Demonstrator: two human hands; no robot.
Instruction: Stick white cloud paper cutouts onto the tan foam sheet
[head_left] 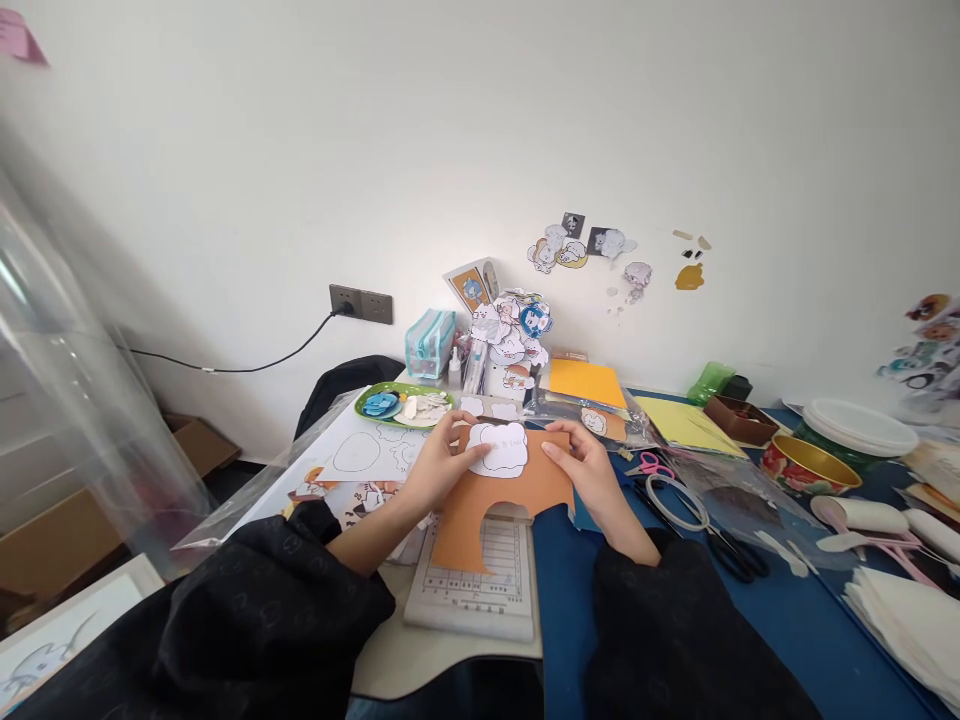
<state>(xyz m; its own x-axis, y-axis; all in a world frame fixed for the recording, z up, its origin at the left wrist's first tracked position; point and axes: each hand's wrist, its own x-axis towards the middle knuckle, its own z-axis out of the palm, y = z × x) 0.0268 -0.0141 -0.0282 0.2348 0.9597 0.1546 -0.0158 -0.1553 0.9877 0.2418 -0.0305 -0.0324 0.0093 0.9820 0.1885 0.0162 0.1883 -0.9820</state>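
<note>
Between my hands is a sheet of orange paper with a large curved piece cut out of its lower edge. A white paper cutout with a wavy outline lies against its upper part. My left hand is closed on the left side, its thumb pressing the cutout to the orange paper. My right hand pinches the upper right of the orange paper, thumb in front. Beneath the paper is a printed form pad, partly covered.
A green tray with blue and white paper pieces stands at the back left. To the right lie pink-handled scissors, black-handled scissors, a tape roll and a gold bowl. Paper cutouts stand by the wall.
</note>
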